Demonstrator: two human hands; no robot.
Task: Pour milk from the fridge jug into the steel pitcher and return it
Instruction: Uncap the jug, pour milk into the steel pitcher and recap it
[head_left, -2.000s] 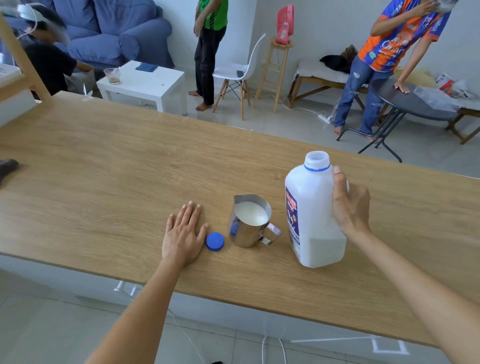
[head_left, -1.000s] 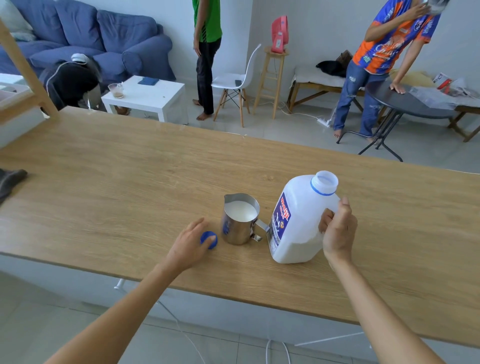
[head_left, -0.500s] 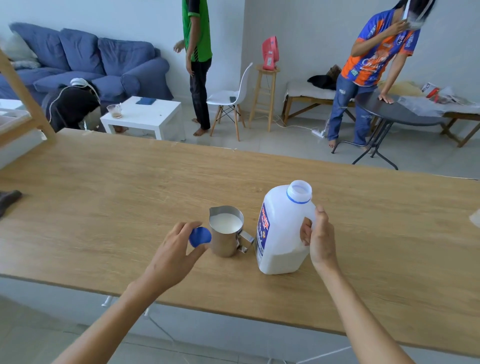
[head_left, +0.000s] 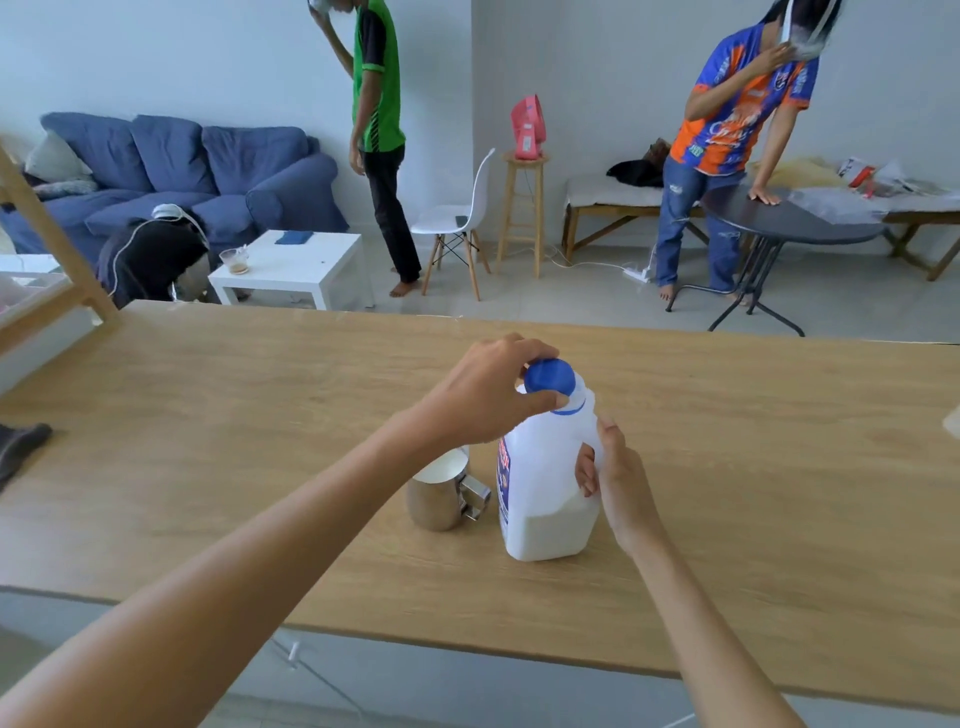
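The blue cap had been lifted from the table onto the jug mouth, pinched by the left hand. The jug handle was gripped by the right hand. The milk-filled steel pitcher stood just beside the jug, toward the table's near edge.

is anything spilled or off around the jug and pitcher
Nothing stands out. The milk jug stands upright on the wooden table, right hand on its handle, left hand setting the blue cap on its neck. The steel pitcher sits upright beside it, with no milk visible on the wood.
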